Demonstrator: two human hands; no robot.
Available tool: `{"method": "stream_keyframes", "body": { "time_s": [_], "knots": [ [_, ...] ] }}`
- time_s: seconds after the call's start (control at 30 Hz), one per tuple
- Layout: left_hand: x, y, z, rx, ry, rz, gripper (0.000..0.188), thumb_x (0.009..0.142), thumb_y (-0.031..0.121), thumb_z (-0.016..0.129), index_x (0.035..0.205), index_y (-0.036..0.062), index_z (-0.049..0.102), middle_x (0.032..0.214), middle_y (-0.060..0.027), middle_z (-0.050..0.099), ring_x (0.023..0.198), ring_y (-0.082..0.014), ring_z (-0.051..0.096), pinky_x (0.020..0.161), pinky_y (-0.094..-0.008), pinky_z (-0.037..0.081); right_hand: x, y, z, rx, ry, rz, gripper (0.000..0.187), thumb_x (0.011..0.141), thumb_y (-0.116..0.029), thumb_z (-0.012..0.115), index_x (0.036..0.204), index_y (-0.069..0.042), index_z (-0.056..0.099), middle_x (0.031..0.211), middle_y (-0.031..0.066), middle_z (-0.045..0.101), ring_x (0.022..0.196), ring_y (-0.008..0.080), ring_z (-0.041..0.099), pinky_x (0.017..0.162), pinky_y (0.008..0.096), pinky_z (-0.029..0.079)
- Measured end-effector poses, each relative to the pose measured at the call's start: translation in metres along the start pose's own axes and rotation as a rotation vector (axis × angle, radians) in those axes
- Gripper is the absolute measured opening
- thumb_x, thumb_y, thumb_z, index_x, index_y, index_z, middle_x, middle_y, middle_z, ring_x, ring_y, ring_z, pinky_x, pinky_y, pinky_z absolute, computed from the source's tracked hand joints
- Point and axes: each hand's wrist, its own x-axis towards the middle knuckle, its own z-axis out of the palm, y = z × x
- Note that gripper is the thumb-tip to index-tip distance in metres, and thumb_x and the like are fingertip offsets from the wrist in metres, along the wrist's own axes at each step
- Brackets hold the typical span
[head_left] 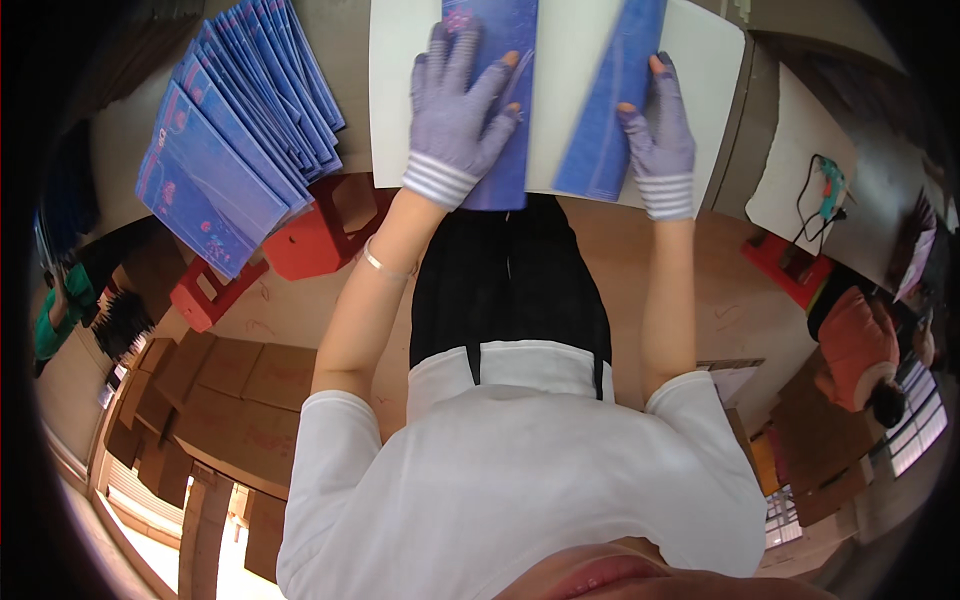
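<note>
My left hand [450, 120], in a lilac fingertip-less glove with a striped cuff, lies spread on a narrow blue printed piece [512, 130] with a pink flower near its top. Some of that piece is covered by my palm. To the right, my right hand [662, 135], gloved alike, grips the right edge of a second blue piece [600, 130], thumb on its face. This piece tilts, its lower end leaning left. Both pieces are over a white board [565, 60], apart from each other. Whether they are flat sheets or folded sleeves I cannot tell.
Several blue printed pieces [225, 170] fan out at the table's left, overhanging its edge. Red stools [310, 235] stand below. Cardboard boxes [240, 400] are stacked behind at left. Toward the right lie a white board [800, 160] and a corded teal object [830, 185]; a person in orange [858, 345] sits there.
</note>
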Motion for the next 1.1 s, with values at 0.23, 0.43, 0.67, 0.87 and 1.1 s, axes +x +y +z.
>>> {"method": "stream_keyframes", "body": {
  "time_s": [0.23,0.43,0.67,0.87,1.1],
  "knots": [
    [0.005,-0.008,0.048,0.24,-0.176,0.038,0.05,0.085,0.03,0.062,0.134,0.0218,0.056,0.151,-0.0056,0.038,0.143,-0.0373,0.026,0.111,-0.0674,0.015,0.001,0.019,0.037,-0.196,-0.017,-0.096,0.065,0.089,-0.049,0.058,0.145,-0.02,0.041,0.152,0.0118,0.035,0.14,0.0375,0.031,0.116,0.0497,0.025],
    [0.005,-0.008,0.051,0.253,-0.178,0.039,0.049,0.085,0.028,0.063,0.133,0.0224,0.057,0.149,-0.0055,0.041,0.142,-0.0359,0.028,0.11,-0.0679,0.015,0.002,0.02,0.03,-0.301,-0.131,-0.144,0.064,0.087,-0.04,0.064,0.144,-0.022,0.043,0.154,0.0086,0.032,0.142,0.0359,0.029,0.117,0.0495,0.023],
    [0.006,-0.01,0.049,0.246,-0.17,-0.004,0.052,0.084,0.03,0.063,0.135,0.0245,0.055,0.149,-0.006,0.04,0.142,-0.0362,0.027,0.111,-0.0676,0.013,0.003,0.017,0.03,-0.322,-0.136,-0.139,0.064,0.086,-0.039,0.065,0.143,-0.022,0.044,0.155,0.0076,0.032,0.143,0.0354,0.027,0.117,0.0518,0.02],
    [0.012,0.005,0.032,0.363,-0.246,0.054,0.054,0.09,0.034,0.052,0.135,0.0041,0.048,0.147,-0.0213,0.037,0.138,-0.0447,0.028,0.114,-0.0558,0.021,0.002,0.017,0.036,-0.369,-0.14,-0.142,0.062,0.086,-0.038,0.064,0.143,-0.022,0.044,0.154,0.0085,0.033,0.143,0.0354,0.026,0.117,0.0544,0.018],
    [0.003,-0.014,0.054,0.269,-0.18,0.0,0.053,0.085,0.031,0.062,0.137,0.0248,0.054,0.15,-0.0061,0.039,0.142,-0.0357,0.027,0.111,-0.0678,0.013,0.004,0.012,0.038,-0.379,-0.143,-0.158,0.061,0.087,-0.039,0.063,0.143,-0.022,0.044,0.153,0.0076,0.035,0.143,0.0361,0.025,0.117,0.0552,0.017]
  ]
}}
